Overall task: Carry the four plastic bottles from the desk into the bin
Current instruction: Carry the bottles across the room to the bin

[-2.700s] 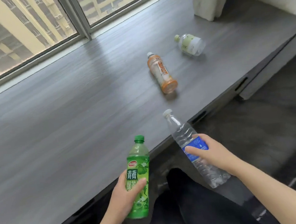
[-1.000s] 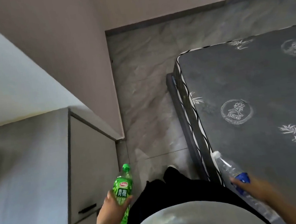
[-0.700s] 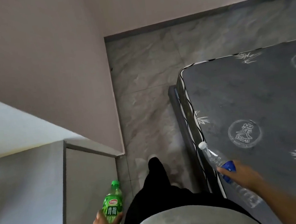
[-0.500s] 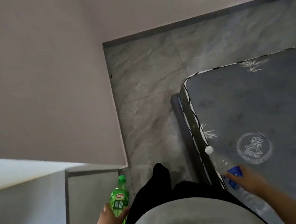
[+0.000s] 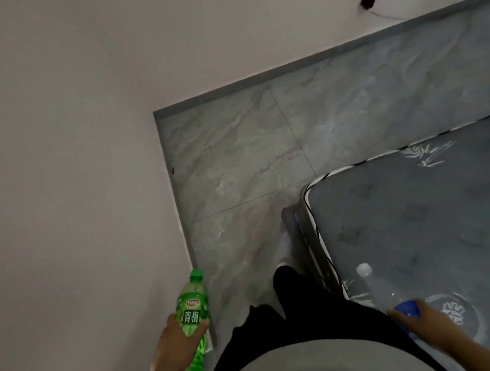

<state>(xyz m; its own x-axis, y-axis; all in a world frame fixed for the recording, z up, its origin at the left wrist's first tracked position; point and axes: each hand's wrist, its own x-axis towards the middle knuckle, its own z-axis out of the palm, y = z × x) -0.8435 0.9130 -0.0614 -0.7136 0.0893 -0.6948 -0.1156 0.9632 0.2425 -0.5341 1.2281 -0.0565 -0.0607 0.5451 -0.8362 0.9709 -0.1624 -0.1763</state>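
The left hand (image 5: 177, 342) is wrapped around the middle of the green bottle (image 5: 192, 317), with the thumb pressed across its label. The green cap points up and away above this grip, and the bottom of the bottle comes out below the fingers, close to the left forearm. Just to the left of this grip is the pale wall (image 5: 64, 174).

The right hand (image 5: 427, 324) is closed on the clear bottle (image 5: 378, 290) at its blue label (the label shows only a little between the fingers). The white cap stands above and to the left of this grip. Under the right hand lies the grey mattress (image 5: 422, 212) with white printed marks. Between the two grips are the person's dark trouser legs (image 5: 285, 317), above a grey marbled floor (image 5: 250, 160).
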